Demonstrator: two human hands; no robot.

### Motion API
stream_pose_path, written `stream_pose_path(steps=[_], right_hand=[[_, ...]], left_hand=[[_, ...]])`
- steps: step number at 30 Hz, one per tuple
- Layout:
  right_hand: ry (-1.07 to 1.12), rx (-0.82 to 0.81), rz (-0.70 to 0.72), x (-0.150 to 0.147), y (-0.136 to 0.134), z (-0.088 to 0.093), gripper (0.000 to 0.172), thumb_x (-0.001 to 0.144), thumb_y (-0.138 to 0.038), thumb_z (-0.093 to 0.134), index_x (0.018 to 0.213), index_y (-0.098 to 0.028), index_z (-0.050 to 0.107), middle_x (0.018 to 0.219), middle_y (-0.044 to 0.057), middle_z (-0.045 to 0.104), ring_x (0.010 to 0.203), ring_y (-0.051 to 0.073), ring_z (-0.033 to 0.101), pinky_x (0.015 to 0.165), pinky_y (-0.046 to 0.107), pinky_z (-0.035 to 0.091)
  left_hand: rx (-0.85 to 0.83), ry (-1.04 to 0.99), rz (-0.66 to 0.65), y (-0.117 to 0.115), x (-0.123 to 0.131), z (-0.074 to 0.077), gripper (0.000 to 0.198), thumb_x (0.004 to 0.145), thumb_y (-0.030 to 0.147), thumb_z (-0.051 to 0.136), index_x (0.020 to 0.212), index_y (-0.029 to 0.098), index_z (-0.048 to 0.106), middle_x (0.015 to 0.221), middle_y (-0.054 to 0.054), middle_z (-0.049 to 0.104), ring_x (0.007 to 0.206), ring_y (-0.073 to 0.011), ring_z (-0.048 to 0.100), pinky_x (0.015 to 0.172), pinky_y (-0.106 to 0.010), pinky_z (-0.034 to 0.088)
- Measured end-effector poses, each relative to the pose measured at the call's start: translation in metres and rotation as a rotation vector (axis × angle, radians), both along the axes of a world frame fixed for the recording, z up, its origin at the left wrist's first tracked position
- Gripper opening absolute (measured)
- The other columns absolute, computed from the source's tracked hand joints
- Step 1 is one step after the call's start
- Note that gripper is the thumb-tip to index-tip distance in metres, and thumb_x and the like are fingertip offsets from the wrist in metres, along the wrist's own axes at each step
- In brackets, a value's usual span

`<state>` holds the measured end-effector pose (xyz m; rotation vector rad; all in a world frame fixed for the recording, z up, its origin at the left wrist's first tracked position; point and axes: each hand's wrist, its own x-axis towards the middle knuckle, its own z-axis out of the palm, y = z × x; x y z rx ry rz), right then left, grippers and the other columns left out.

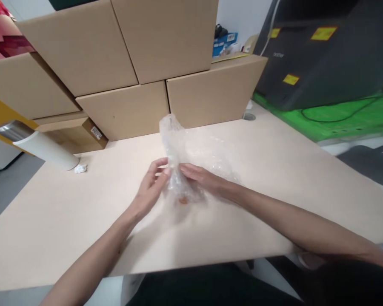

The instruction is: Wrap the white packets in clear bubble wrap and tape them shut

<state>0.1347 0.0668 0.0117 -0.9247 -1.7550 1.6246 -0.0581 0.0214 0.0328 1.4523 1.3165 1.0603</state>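
Clear bubble wrap (177,144) is bunched upright over the middle of the pale table, and more of it spreads out to the right behind my right hand. My left hand (151,185) grips the left side of the bunch with its fingers curled. From the other side, my right hand (202,176) closes on the same wrap. Near the bottom of the bunch a small orange-brown object (183,200) shows through the plastic; what it is cannot be made out.
Cardboard boxes (124,110) are stacked along the back of the table (274,170). A white bottle (47,148) with a metal cap leans at the left, beside a crumpled white scrap (81,168). A dark machine (306,55) stands on a green surface (347,117) at the right.
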Motion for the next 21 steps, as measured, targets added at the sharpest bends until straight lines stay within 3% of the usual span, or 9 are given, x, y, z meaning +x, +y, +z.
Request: stream_pose_path(steps=[3,7,10,13,15,18,21], right_hand=[[0.168,-0.227,-0.025,0.023,-0.003,-0.001,0.036,0.094,-0.051,0.052,0.112,-0.025,0.068,0.112,0.007,0.071,0.100,0.021,0.065,0.090,0.036,0.050],[0.075,-0.267,-0.182,0.061,-0.008,-0.008,0.035,0.087,-0.050,0.059,0.097,-0.019,0.072,0.086,0.005,0.070,0.079,0.019,0.063,0.076,0.034,0.050],[-0.147,-0.103,-0.265,0.089,-0.009,-0.015,0.026,0.083,-0.041,0.059,0.087,-0.019,0.072,0.081,0.004,0.068,0.074,0.019,0.062,0.069,0.033,0.049],[-0.361,0.222,-0.437,0.111,-0.003,-0.023,0.019,0.080,-0.034,0.060,0.089,-0.022,0.072,0.101,0.007,0.069,0.092,0.024,0.064,0.082,0.038,0.051],[-0.431,0.282,-0.566,0.118,0.006,-0.027,0.025,0.080,-0.036,0.061,0.099,-0.022,0.070,0.111,0.009,0.068,0.102,0.027,0.062,0.090,0.041,0.049],[-0.407,0.106,-0.625,0.116,0.020,-0.027,0.031,0.084,-0.043,0.061,0.104,-0.019,0.065,0.105,0.009,0.069,0.098,0.026,0.064,0.088,0.042,0.050],[-0.177,-0.113,-0.633,0.100,0.031,-0.019,0.031,0.085,-0.042,0.065,0.104,-0.018,0.063,0.105,0.009,0.069,0.092,0.022,0.065,0.085,0.037,0.052]], left_hand=[[0.145,0.211,-0.136,0.012,0.026,-0.011,0.047,0.096,0.052,0.049,0.135,0.026,0.049,0.140,-0.011,0.050,0.127,-0.0271,0.048,0.108,-0.046,0.036],[0.264,0.527,-0.247,0.025,0.056,-0.026,0.049,0.096,0.054,0.046,0.139,0.031,0.051,0.142,-0.010,0.046,0.133,-0.0323,0.039,0.110,-0.054,0.029],[0.252,0.731,-0.314,0.028,0.075,-0.034,0.050,0.096,0.059,0.045,0.139,0.035,0.052,0.145,-0.009,0.045,0.130,-0.0358,0.038,0.104,-0.058,0.031],[0.308,0.841,-0.320,0.029,0.085,-0.043,0.050,0.095,0.059,0.045,0.138,0.034,0.054,0.143,-0.009,0.046,0.125,-0.0356,0.040,0.101,-0.057,0.033],[0.344,0.872,-0.319,0.028,0.086,-0.049,0.050,0.096,0.058,0.046,0.137,0.032,0.055,0.143,-0.010,0.047,0.123,-0.0346,0.040,0.100,-0.056,0.033],[0.395,0.879,-0.303,0.028,0.084,-0.057,0.051,0.096,0.057,0.046,0.138,0.030,0.054,0.143,-0.011,0.047,0.123,-0.0337,0.040,0.100,-0.054,0.032],[0.425,0.862,-0.290,0.028,0.080,-0.060,0.049,0.096,0.057,0.048,0.136,0.032,0.056,0.143,-0.010,0.047,0.122,-0.0330,0.041,0.099,-0.053,0.032]])
